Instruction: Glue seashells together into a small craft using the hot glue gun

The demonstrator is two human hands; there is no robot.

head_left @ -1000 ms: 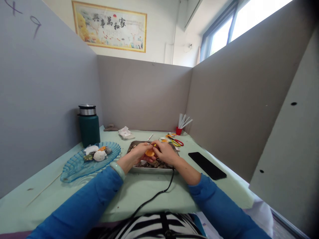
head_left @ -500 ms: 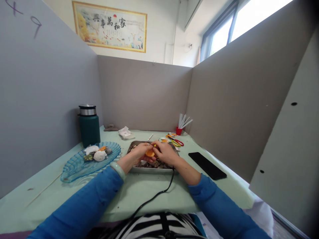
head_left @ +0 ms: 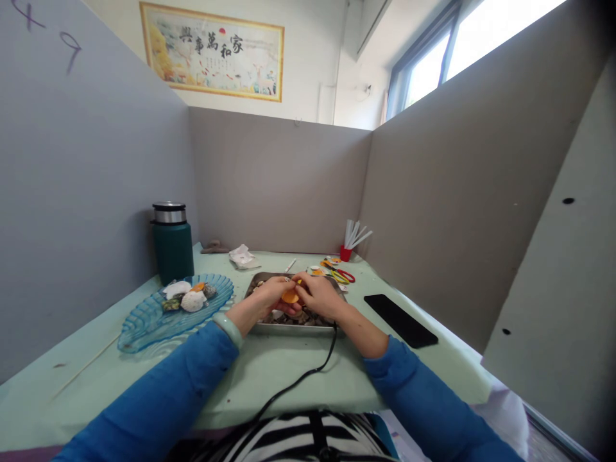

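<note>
Over a metal tray (head_left: 293, 330), both my hands meet around an orange scallop shell (head_left: 290, 296). My left hand (head_left: 275, 295) is closed on the shell from the left, some of its fingers curled below. From the right, my right hand (head_left: 315, 295) pinches at the shell's upper edge, where a small yellow bit (head_left: 299, 282) shows; I cannot make out what that bit is. Brown and pale pieces (head_left: 315, 317), like small shells or pebbles, fill the tray beneath. My hands cover much of the tray.
A blue plate (head_left: 144, 321) with several shells (head_left: 193, 301) stands left, by a green bottle (head_left: 173, 250). Scissors (head_left: 344, 276) lie behind the tray, near a red cup (head_left: 345, 254) of white sticks. To the right is a black phone-like slab (head_left: 400, 320). A black cable (head_left: 298, 383) crosses the front.
The orange shell has tilted slightly between my fingers, so its ridges show less. Both hands stay in nearly the same place.
</note>
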